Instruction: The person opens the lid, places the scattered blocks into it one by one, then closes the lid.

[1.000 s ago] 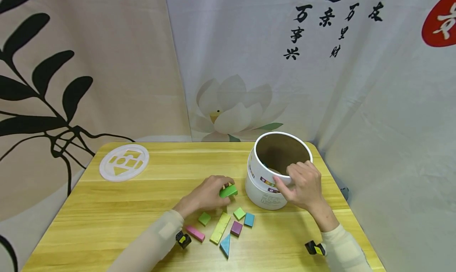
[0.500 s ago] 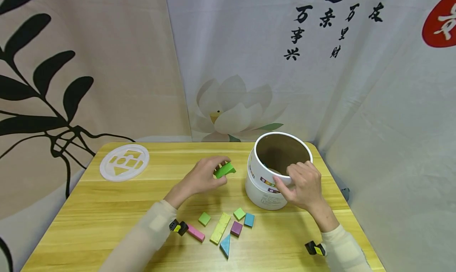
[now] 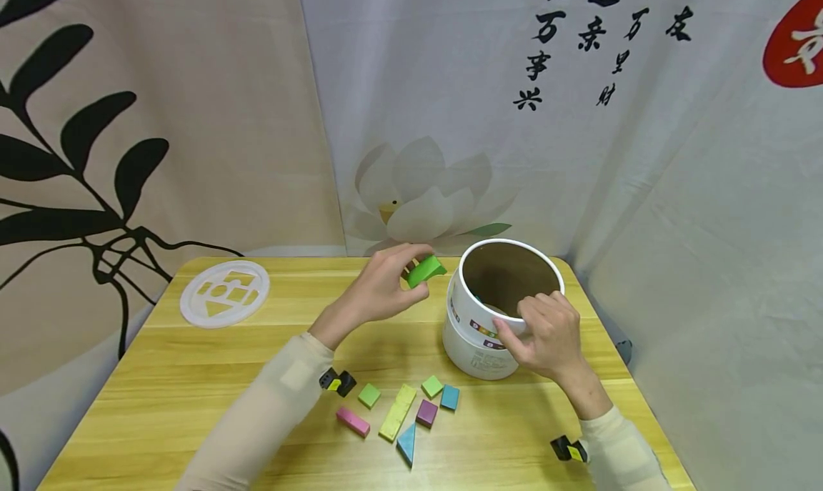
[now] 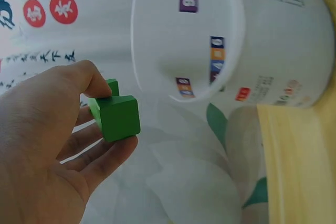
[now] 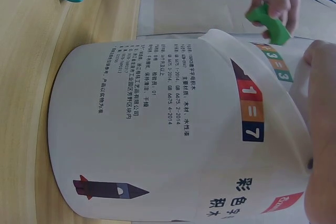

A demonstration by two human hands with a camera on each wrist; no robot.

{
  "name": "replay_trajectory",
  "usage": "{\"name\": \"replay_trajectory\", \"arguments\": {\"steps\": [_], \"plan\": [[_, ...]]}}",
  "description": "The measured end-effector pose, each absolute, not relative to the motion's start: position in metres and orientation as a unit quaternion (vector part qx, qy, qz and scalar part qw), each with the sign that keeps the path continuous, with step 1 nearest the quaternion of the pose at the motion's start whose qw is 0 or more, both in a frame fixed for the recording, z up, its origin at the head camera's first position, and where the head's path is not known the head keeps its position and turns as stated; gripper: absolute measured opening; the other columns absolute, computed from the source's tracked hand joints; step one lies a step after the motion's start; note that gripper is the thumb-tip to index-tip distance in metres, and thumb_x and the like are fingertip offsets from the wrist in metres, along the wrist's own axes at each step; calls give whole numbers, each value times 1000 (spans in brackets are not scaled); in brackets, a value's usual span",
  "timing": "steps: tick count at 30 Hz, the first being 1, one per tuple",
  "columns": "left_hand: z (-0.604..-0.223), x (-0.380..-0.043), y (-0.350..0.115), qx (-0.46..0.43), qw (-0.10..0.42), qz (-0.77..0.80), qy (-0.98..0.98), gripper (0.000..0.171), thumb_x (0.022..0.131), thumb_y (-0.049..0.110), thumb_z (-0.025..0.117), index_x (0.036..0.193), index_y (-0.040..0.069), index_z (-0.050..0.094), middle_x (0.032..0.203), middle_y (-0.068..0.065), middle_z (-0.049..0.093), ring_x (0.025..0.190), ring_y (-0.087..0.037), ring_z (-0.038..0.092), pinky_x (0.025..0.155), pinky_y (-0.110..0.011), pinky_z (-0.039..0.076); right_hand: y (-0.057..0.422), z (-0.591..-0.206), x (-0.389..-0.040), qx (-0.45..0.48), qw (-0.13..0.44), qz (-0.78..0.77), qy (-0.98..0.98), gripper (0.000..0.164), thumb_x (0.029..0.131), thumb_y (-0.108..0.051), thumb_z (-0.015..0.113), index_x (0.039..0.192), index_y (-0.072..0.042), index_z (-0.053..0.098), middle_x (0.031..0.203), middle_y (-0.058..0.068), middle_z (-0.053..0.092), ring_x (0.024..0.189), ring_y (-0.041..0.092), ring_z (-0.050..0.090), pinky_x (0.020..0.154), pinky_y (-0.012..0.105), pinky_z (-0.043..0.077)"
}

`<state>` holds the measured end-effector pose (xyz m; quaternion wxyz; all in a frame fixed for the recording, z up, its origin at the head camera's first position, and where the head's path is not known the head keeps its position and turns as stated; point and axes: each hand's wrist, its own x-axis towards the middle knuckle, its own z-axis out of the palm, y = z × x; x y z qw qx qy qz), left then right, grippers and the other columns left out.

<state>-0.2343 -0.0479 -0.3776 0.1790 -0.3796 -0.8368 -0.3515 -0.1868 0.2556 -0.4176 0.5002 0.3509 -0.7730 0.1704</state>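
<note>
My left hand (image 3: 382,285) pinches a green arch-shaped block (image 3: 426,270) between thumb and fingers. It is raised above the table, just left of the bucket's rim. In the right wrist view the curved notch of the arch block (image 5: 269,23) shows. My right hand (image 3: 549,335) grips the near right rim of a white bucket (image 3: 476,351), thumb outside. The bucket stands upright, its mouth uncovered; most of its inside bottom is hidden.
Loose blocks lie in front of the bucket: a yellow bar (image 3: 397,412), a pink bar (image 3: 353,421), a blue triangle (image 3: 406,444), a purple block (image 3: 426,412) and several small others. A white lid with cut-out shapes (image 3: 193,306) lies at the back left of the wooden table (image 3: 161,405).
My left hand has lifted the green arch block from near the loose blocks, away from me, then moved right toward the bucket's rim. The right hand and the bucket have stayed in place.
</note>
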Motion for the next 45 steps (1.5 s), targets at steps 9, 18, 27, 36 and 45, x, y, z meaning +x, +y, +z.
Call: {"name": "replay_trajectory", "arguments": {"steps": [9,18,27,36,45], "plan": [[-354,-246,-18,-409,197,-351,-819,43,84,12,70,126,3,67,102,0,66,84,-5,60,71,-30,60,257,-417,-187,351,499,170,-774,47,82,-39,65,56,-14,36,52,-9,26,47,11,23,47,32,19],[-340,-252,16,-416,182,-333,-827,47,85,15,70,131,7,66,106,1,68,87,-6,61,67,-21,51,257,-416,-187,354,498,169,-773,48,84,-40,64,56,-14,36,52,-9,25,48,9,21,47,31,17],[-337,-257,43,-424,157,-310,-837,50,88,18,70,136,8,64,109,0,68,79,-9,56,62,-21,46,258,-417,-188,357,498,169,-772,48,86,-41,63,56,-14,36,53,-11,24,48,9,22,47,30,18],[-341,-262,60,-431,137,-290,-844,48,89,20,70,135,7,64,102,2,65,79,-8,54,64,-19,45,257,-416,-189,356,500,169,-771,49,85,-40,64,55,-14,36,52,-10,24,47,9,21,46,32,18],[-345,-262,69,-442,114,-270,-848,45,93,22,70,134,8,63,100,2,64,81,-9,57,66,-20,47,257,-415,-187,355,501,172,-770,49,85,-40,64,55,-14,36,51,-9,25,48,9,20,46,31,18]]}}
